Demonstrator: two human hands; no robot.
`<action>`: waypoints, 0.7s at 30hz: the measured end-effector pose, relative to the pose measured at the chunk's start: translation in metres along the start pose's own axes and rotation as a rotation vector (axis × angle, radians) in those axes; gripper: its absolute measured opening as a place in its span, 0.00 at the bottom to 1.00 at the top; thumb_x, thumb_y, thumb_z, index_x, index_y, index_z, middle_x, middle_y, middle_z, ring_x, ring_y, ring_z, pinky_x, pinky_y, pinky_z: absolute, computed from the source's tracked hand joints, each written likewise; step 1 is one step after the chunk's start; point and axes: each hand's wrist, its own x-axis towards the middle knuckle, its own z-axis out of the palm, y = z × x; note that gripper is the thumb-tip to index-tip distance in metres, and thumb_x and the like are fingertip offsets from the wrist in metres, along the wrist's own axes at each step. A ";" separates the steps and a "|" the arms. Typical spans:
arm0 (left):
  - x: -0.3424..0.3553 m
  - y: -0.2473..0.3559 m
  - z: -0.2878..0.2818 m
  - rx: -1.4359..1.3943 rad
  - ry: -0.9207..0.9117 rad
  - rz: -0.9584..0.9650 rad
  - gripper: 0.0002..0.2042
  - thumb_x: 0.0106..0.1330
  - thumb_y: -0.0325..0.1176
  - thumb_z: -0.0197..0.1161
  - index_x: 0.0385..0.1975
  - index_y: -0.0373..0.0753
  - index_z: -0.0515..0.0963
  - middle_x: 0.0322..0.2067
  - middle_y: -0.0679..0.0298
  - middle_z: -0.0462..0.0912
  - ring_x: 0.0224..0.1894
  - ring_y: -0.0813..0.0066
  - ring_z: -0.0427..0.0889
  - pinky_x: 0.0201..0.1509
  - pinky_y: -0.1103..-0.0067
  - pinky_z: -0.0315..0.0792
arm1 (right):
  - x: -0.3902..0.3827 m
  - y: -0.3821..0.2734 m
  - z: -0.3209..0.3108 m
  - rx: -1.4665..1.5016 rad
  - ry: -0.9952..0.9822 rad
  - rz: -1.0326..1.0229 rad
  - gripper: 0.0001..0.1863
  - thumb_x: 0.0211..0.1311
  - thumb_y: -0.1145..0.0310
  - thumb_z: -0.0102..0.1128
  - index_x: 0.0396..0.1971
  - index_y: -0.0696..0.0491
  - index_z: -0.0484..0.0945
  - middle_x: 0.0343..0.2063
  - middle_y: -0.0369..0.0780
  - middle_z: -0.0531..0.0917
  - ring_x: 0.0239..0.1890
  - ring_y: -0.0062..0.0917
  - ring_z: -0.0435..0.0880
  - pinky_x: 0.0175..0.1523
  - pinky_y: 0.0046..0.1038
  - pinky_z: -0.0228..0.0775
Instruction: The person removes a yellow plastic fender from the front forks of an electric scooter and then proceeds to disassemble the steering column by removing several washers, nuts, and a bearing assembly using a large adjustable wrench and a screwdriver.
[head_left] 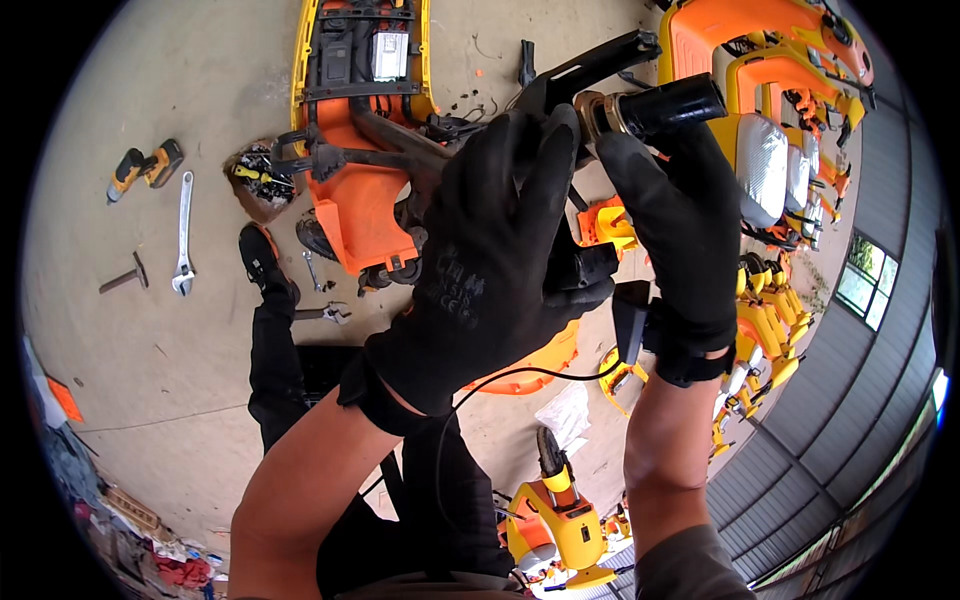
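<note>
Both of my hands wear black gloves and are raised in front of me around a black metal tube (680, 105) with brass-coloured rings (597, 115) at its near end. My left hand (480, 250) is closed, its fingertips against the ring end; a dark, square-ended piece (592, 268) shows beside its thumb. My right hand (690, 220) is curled under the tube, thumb close to the rings. A black frame bar (600, 62) extends behind the tube. Gloved fingers hide the exact grip and the parts between the hands.
On the concrete floor lie an orange scooter body (360, 215), a cordless drill (145, 170), a large adjustable wrench (185, 235), a hammer (125, 273) and a box of small parts (262, 180). Several yellow-orange scooters (770, 320) line the right side. A cable (500, 374) runs between my forearms.
</note>
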 end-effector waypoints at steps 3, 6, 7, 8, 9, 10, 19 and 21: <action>0.000 -0.003 0.000 -0.105 0.016 -0.014 0.55 0.45 0.36 0.82 0.75 0.35 0.54 0.68 0.40 0.58 0.70 0.39 0.61 0.69 0.55 0.62 | 0.003 0.005 -0.006 -0.121 -0.039 0.019 0.17 0.58 0.74 0.72 0.46 0.58 0.79 0.37 0.35 0.84 0.36 0.14 0.81 0.41 0.19 0.73; -0.003 -0.005 0.006 -0.146 0.060 -0.008 0.50 0.50 0.42 0.78 0.75 0.43 0.58 0.66 0.40 0.59 0.67 0.40 0.61 0.67 0.53 0.59 | 0.003 -0.008 -0.012 -0.018 -0.060 0.126 0.13 0.62 0.73 0.70 0.45 0.60 0.81 0.39 0.35 0.84 0.39 0.14 0.81 0.43 0.19 0.74; -0.005 -0.005 0.006 -0.134 0.060 0.000 0.49 0.51 0.42 0.78 0.75 0.45 0.58 0.66 0.40 0.59 0.67 0.39 0.61 0.68 0.53 0.59 | 0.002 -0.004 -0.014 0.064 -0.071 0.129 0.13 0.62 0.72 0.69 0.44 0.60 0.81 0.40 0.35 0.85 0.39 0.14 0.81 0.43 0.19 0.74; -0.005 -0.005 0.005 -0.123 0.061 0.010 0.48 0.51 0.42 0.78 0.75 0.47 0.59 0.67 0.40 0.60 0.68 0.39 0.61 0.68 0.53 0.59 | 0.001 -0.001 -0.016 0.145 -0.080 0.129 0.12 0.63 0.72 0.68 0.44 0.61 0.81 0.40 0.36 0.85 0.40 0.14 0.81 0.43 0.19 0.74; -0.005 -0.005 0.005 -0.112 0.063 0.021 0.48 0.52 0.42 0.78 0.75 0.49 0.60 0.67 0.40 0.60 0.68 0.39 0.61 0.68 0.53 0.59 | 0.000 0.001 -0.017 0.128 -0.040 0.142 0.12 0.64 0.71 0.68 0.44 0.61 0.81 0.42 0.36 0.85 0.42 0.14 0.81 0.44 0.18 0.74; -0.004 -0.004 0.004 -0.053 0.038 0.046 0.47 0.52 0.43 0.77 0.75 0.50 0.61 0.67 0.40 0.60 0.68 0.38 0.61 0.68 0.53 0.59 | -0.001 -0.002 -0.018 0.099 -0.057 0.193 0.12 0.64 0.72 0.68 0.44 0.61 0.81 0.42 0.36 0.85 0.42 0.14 0.81 0.43 0.18 0.74; -0.012 -0.009 0.010 -0.055 0.069 0.025 0.47 0.55 0.46 0.76 0.75 0.47 0.58 0.69 0.39 0.58 0.69 0.36 0.61 0.69 0.51 0.59 | 0.004 -0.016 -0.004 -0.184 -0.109 0.052 0.15 0.67 0.70 0.65 0.50 0.60 0.81 0.38 0.33 0.84 0.36 0.13 0.78 0.40 0.18 0.69; -0.013 -0.010 0.012 -0.087 0.095 0.018 0.49 0.55 0.46 0.76 0.75 0.43 0.55 0.69 0.39 0.57 0.69 0.36 0.60 0.69 0.50 0.58 | 0.001 -0.014 -0.010 -0.030 -0.088 0.141 0.15 0.67 0.69 0.65 0.50 0.60 0.81 0.37 0.33 0.84 0.34 0.12 0.77 0.38 0.17 0.67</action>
